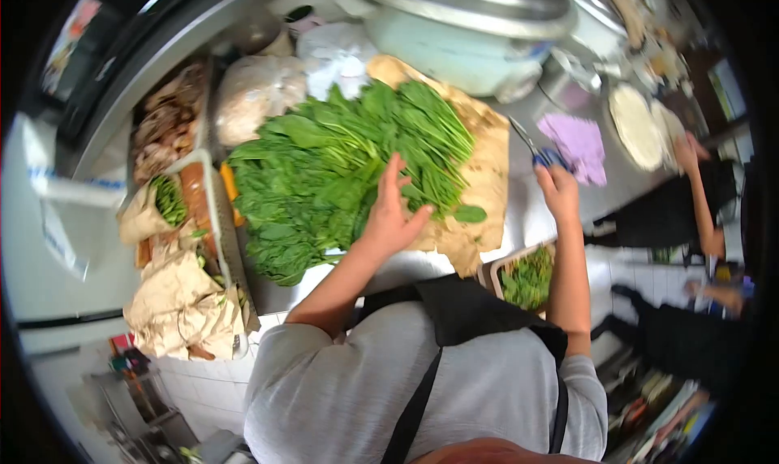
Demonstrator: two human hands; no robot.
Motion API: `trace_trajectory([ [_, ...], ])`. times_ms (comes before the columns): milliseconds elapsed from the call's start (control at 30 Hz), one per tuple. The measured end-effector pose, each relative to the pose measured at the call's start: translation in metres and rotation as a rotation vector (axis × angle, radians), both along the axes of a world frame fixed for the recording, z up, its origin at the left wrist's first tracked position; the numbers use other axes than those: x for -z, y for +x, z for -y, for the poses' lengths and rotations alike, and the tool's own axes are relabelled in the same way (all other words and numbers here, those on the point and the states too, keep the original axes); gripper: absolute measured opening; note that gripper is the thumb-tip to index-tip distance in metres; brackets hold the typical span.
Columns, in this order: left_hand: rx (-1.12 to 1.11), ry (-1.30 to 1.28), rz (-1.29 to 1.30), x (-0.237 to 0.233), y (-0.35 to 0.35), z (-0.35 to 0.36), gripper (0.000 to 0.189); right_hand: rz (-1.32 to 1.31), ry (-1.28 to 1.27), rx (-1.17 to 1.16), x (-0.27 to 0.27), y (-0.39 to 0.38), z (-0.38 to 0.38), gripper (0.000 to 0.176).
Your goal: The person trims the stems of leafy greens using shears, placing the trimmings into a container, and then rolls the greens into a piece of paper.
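Note:
A big heap of leafy greens (324,159), much like spinach, covers the middle of the metal counter, its right part lying on brown paper (489,180). Over the heap's front edge is my left hand (393,219), fingers spread, nothing gripped. My right hand (558,189) holds scissors (529,142) by their blue handles at the right of the paper, the blades pointing up and away from me. Just beyond that hand lies a crumpled purple cloth (576,143).
Behind the greens stand a large lidded pot (454,54) and filled plastic bags (264,90). To the left, a crate (221,220) holds paper-wrapped produce. A bin of greens (527,279) sits below the counter's front edge. Two people in dark clothes (661,212) are at the right.

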State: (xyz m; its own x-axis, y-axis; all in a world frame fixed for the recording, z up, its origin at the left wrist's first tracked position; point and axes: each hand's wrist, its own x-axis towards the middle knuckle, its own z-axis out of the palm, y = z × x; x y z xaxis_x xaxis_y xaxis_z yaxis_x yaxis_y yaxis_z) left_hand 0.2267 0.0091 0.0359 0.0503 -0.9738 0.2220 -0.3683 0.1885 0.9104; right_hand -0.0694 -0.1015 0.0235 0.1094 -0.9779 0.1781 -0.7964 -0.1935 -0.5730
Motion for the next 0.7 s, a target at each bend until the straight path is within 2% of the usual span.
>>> trace_trajectory([
  [33, -0.030, -0.089, 0.052, 0.000, 0.007, 0.000, 0.086, 0.060, -0.028, -0.011, 0.002, -0.002, 0.003, 0.025],
  [67, -0.088, -0.104, 0.073, -0.006, 0.015, -0.002, 0.086, 0.237, 0.013, 0.043, 0.002, 0.002, 0.004, 0.025],
  [100, -0.154, -0.121, 0.095, -0.014, 0.024, -0.004, 0.086, 0.269, -0.071, 0.029, 0.016, 0.000, 0.011, 0.017],
  [133, -0.225, -0.129, 0.113, -0.022, 0.032, -0.008, 0.086, 0.375, -0.014, 0.008, 0.018, 0.004, 0.011, 0.026],
  [167, -0.293, -0.152, 0.125, -0.031, 0.042, -0.013, 0.085, 0.447, -0.019, -0.073, 0.039, 0.003, 0.019, 0.042],
  [200, -0.370, -0.177, 0.167, -0.042, 0.051, -0.019, 0.085, 0.464, -0.041, -0.138, 0.064, 0.001, 0.026, 0.044],
  [233, -0.443, -0.203, 0.211, -0.053, 0.061, -0.025, 0.084, 0.349, -0.133, -0.183, 0.071, 0.007, 0.025, 0.046],
  [267, -0.503, -0.231, 0.257, -0.064, 0.070, -0.031, 0.084, 0.439, 0.009, -0.137, 0.062, 0.022, 0.015, 0.047],
  [300, -0.574, -0.260, 0.313, -0.076, 0.080, -0.037, 0.083, 0.450, -0.097, -0.166, 0.078, 0.028, 0.015, 0.046],
  [367, -0.661, -0.253, 0.395, -0.107, 0.097, -0.042, 0.073, 0.493, -0.074, -0.169, 0.099, 0.037, 0.008, 0.040],
  [433, -0.685, -0.328, 0.529, -0.140, 0.126, -0.035, 0.063, 0.263, -0.206, -0.177, 0.092, 0.042, -0.006, 0.030],
  [500, -0.736, -0.435, 0.634, -0.178, 0.153, -0.019, 0.054, 0.270, -0.234, -0.213, 0.090, 0.040, -0.005, 0.025],
  [533, -0.769, -0.493, 0.668, -0.202, 0.166, -0.009, 0.051, 0.273, -0.244, -0.226, 0.089, 0.041, -0.006, 0.023],
  [600, -0.802, -0.719, 0.903, -0.253, 0.200, 0.014, 0.045, 0.311, -0.213, -0.198, 0.080, 0.043, -0.010, 0.018],
  [667, -0.936, -0.703, 0.883, -0.311, 0.207, 0.034, 0.042, 0.329, -0.200, -0.186, 0.081, 0.044, -0.012, 0.017],
  [700, -0.954, -0.816, 0.952, -0.337, 0.217, 0.049, 0.040, 0.314, -0.211, -0.178, 0.081, 0.044, -0.011, 0.016],
])
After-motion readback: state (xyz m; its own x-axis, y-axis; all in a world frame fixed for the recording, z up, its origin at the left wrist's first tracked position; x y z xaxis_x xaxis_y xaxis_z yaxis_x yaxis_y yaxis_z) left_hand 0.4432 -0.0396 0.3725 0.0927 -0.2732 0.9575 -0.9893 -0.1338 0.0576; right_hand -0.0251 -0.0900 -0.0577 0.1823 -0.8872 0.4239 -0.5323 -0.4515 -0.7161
